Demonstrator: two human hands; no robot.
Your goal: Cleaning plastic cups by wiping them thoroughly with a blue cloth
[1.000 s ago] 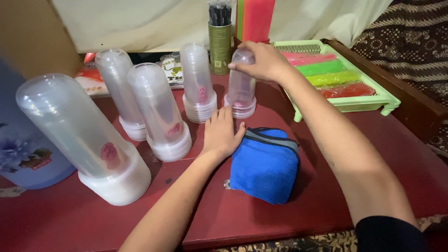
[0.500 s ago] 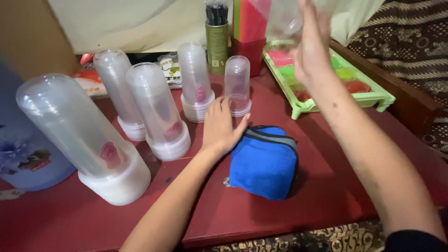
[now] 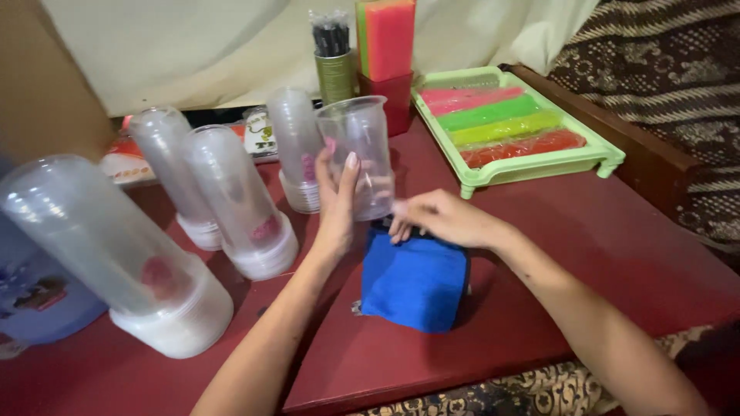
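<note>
- Far left of frame: large cup stack, inverted on the red table, leaning.
- Left of centre: two slimmer stacks, upside down, close together.
- Centre: left hand wrapped around a single clear cup, fingers curled on its wall, cup upright and lifted off the table, in front of another stack.
- Just right of centre: right hand pinched the top edge of the blue cloth, fingertips together.
- Upper right: green tray with coloured strips.
- Risk, judged: thin cup could buckle under a hard squeeze; left elbow could tip nearby stacks.
</note>
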